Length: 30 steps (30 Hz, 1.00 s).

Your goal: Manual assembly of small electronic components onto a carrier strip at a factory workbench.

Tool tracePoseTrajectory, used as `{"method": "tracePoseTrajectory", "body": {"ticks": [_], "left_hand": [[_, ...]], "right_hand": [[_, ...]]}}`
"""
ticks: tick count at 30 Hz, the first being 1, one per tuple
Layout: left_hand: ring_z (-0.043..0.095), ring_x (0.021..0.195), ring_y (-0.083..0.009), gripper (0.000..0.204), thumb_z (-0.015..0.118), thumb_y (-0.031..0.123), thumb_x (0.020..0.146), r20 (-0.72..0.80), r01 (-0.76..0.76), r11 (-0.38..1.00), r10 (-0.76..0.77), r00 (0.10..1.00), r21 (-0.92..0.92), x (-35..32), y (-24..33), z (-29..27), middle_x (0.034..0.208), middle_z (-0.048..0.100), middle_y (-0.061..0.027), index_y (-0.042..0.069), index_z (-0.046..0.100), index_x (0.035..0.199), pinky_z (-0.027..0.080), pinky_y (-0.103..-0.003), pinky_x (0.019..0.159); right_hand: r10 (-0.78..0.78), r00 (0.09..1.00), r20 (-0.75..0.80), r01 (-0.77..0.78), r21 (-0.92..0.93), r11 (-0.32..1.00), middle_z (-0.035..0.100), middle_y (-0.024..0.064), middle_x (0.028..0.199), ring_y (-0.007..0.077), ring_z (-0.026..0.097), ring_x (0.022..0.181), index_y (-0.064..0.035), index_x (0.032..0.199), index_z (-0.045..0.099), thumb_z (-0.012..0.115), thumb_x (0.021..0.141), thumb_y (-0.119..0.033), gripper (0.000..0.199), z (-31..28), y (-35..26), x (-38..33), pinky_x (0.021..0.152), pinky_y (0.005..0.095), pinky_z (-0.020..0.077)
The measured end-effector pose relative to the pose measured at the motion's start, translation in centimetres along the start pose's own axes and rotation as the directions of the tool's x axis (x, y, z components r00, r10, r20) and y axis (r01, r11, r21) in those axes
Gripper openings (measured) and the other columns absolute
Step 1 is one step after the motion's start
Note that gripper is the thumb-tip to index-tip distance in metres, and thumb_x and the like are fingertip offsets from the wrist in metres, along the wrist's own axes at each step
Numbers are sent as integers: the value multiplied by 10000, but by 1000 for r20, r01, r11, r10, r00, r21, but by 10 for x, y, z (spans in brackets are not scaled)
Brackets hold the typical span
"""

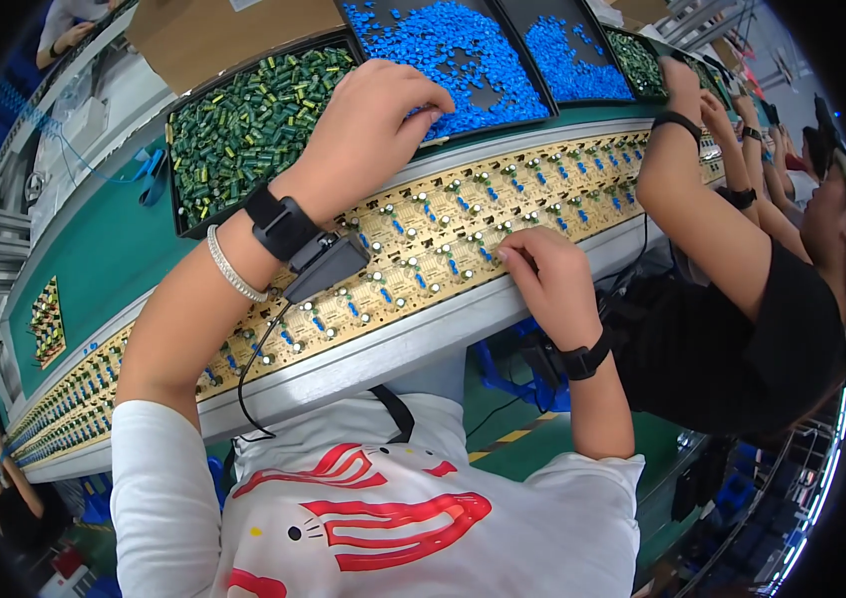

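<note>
My left hand (378,125) reaches over the near edge of a black tray of small blue components (473,65). Its thumb and forefinger are pinched together, and anything between them is hidden. My right hand (554,279) is low over the tan circuit boards (443,254), its thumb and forefinger closed at the near row beside a small blue part. What those fingertips hold, if anything, is too small to make out. The boards form a long double row, carrying blue parts, green cylinders and white-topped round parts. A tray of green cylindrical capacitors (243,125) lies left of my left hand.
A silver rail (393,344) edges the bench in front of me. Further right are a second tray of blue parts (567,60) and another green-filled tray (634,62). A co-worker's arm (707,204) reaches over the boards at right. A small board (47,321) lies on the green bench.
</note>
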<state>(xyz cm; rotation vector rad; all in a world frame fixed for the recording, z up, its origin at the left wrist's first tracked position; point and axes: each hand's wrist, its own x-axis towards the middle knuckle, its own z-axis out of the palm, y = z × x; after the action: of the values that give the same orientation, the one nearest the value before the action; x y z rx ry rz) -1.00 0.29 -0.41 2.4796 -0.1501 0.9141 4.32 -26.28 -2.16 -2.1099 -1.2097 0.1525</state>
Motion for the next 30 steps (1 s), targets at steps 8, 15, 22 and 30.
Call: {"method": "tracePoseTrajectory", "body": {"ticks": [8,15,22,30], "left_hand": [[624,847,-309,105,653,84,833,175,24,994,-4,985,-111,-12,25,-4,807,690,-85,86,747,879,492,-431,818],[678,815,-326,146,662,89,840,346,191,962,-115,931,-196,-12,34,-5,844,716,-146,53,755,946,540,-411,759],[684,816,-327,162,663,86,837,432,305,939,-210,877,-162,-7,41,-8,866,716,-161,42,752,965,541,-411,759],[650,851,-298,140,688,87,832,417,228,964,-154,896,-135,-10,46,4,880,713,-123,58,755,951,525,-398,781]], "right_hand": [[-2,1000,-8,2,-77,997,587,126,740,300,586,683,-10,837,623,706,859,-74,107,4,-6,-2,629,378,461],[-119,992,-45,110,-160,981,570,122,754,330,581,740,-34,816,600,726,839,-96,143,9,-3,-2,655,419,461],[-203,979,12,198,-295,935,574,105,781,326,587,752,-54,790,581,743,810,-127,179,4,-7,-5,668,432,474],[2,960,280,32,-118,993,644,133,848,331,624,777,-16,876,663,687,887,-220,206,-26,4,31,688,412,498]]}}
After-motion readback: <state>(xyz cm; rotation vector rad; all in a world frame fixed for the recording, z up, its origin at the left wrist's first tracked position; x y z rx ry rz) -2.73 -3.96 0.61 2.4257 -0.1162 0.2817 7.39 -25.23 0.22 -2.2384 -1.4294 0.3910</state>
